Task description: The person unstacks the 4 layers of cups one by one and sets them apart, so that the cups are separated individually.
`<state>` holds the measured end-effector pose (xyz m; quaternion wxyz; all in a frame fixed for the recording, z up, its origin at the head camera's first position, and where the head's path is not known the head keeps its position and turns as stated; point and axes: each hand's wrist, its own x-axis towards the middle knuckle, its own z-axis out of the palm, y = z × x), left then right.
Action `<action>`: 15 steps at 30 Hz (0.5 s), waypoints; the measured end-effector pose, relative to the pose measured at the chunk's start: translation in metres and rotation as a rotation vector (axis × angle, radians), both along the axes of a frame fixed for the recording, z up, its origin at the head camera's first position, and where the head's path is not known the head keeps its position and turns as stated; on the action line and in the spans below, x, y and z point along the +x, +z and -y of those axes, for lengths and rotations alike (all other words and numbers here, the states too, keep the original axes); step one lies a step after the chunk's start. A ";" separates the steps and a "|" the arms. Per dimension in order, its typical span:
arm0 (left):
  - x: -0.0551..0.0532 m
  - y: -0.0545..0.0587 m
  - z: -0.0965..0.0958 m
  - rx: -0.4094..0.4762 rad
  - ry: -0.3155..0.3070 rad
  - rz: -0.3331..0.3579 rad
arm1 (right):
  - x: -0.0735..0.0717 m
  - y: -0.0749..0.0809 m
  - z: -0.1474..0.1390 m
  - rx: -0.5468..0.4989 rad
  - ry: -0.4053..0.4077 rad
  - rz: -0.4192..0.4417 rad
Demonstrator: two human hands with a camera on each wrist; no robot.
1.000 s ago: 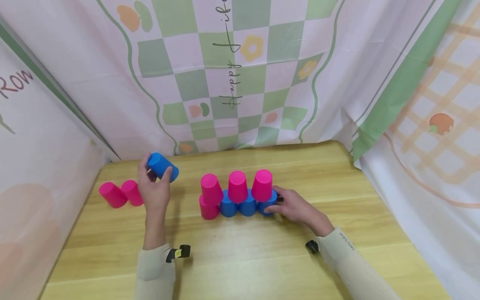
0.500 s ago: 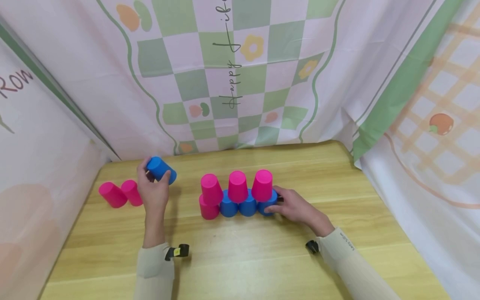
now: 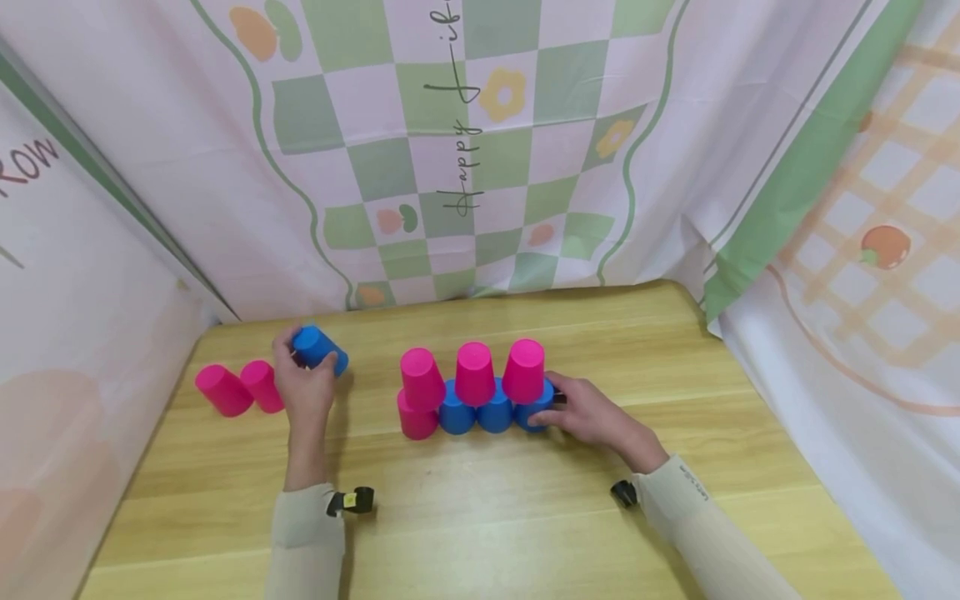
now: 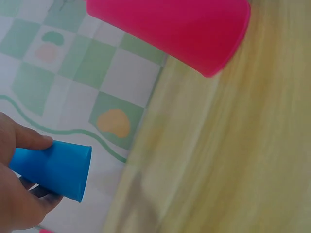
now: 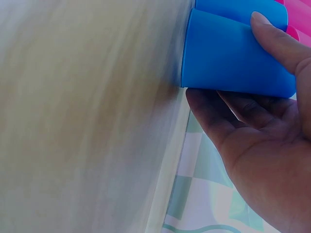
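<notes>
My left hand [image 3: 305, 387] grips a blue cup [image 3: 318, 348] between thumb and fingers, tilted and raised off the table; the left wrist view shows the same blue cup [image 4: 58, 167] with the thumb on its side. To the right stands a two-level row of upside-down cups. Its lower level has one pink cup [image 3: 417, 421] at the left end and three blue ones. Three pink cups, with a middle one [image 3: 475, 375], sit on top. At the right end my right hand [image 3: 592, 410] holds the last blue cup [image 5: 233, 56], thumb in front and fingers behind.
Two pink cups stand at the left, a full one [image 3: 224, 390] and another [image 3: 262, 385] partly behind my left hand. The wooden table [image 3: 480, 517] ends at a patterned curtain [image 3: 487, 167] at the back, with cloth on both sides.
My left hand has lowered slightly with the blue cup, drifting a little left. My right hand and the stacked cups have kept their places.
</notes>
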<state>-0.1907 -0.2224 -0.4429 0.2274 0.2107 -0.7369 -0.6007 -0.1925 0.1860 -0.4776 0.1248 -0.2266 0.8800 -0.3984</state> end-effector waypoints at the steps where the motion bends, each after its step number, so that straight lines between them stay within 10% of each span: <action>1: -0.001 -0.002 0.001 0.002 0.001 0.013 | 0.000 0.000 0.000 0.000 -0.001 0.003; 15: -0.009 -0.015 0.011 -0.016 -0.003 0.103 | 0.000 0.003 0.001 -0.010 0.004 -0.007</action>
